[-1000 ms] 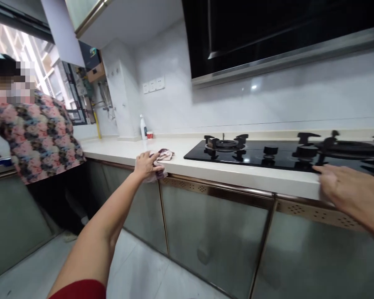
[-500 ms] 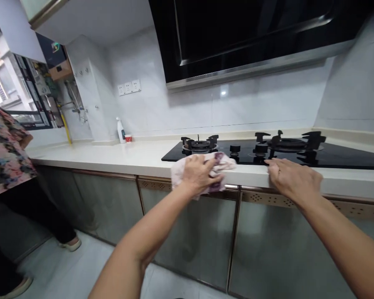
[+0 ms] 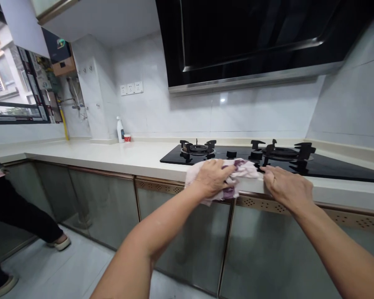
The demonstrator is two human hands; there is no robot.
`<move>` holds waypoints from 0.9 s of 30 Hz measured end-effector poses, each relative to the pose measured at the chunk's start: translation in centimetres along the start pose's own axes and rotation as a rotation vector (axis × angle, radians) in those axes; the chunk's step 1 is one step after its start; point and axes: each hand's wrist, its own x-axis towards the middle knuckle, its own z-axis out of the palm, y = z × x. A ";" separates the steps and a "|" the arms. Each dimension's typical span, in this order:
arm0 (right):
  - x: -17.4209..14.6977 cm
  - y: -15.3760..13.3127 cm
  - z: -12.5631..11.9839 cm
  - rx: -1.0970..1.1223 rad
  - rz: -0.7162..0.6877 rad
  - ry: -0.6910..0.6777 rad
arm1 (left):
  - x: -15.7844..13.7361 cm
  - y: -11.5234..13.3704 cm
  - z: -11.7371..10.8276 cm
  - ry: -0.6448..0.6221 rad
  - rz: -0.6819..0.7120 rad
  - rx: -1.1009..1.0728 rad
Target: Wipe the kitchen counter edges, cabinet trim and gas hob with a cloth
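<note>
Head camera, single view. The person is wearing it, and it is looking forward and slightly down across the tabletop point(image 3: 137, 157) toward the wall point(image 3: 187, 118) behind. It is sitting near the front edge, with the left hand point(image 3: 213, 177) appearing just below mid-frame and the right hand point(image 3: 288, 187) to its right. The range hood point(image 3: 249, 41) is filling the upper part; floor point(image 3: 65, 270) is showing at lower left.

Lighting, as received on my feed: cool, moderately bright. Window point(image 3: 6, 74), upper left: daylight, pale outside. Wall point(image 3: 190, 116): one small white glare spot point(image 3: 222, 100), soft shadow under the range hood point(image 3: 243, 37). Range hood: near-black, faint reflections. Surface point(image 3: 137, 157): pale sheen. Cabinet doors point(image 3: 262, 249): hazy reflections. Edges, I note: wide-angle stretching, forearms point(image 3: 336, 245) elongated.
</note>
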 end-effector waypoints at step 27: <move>1.2 -1.0 1.0 -0.008 0.088 0.127 | -8.3 -11.2 -3.2 0.045 -0.477 0.260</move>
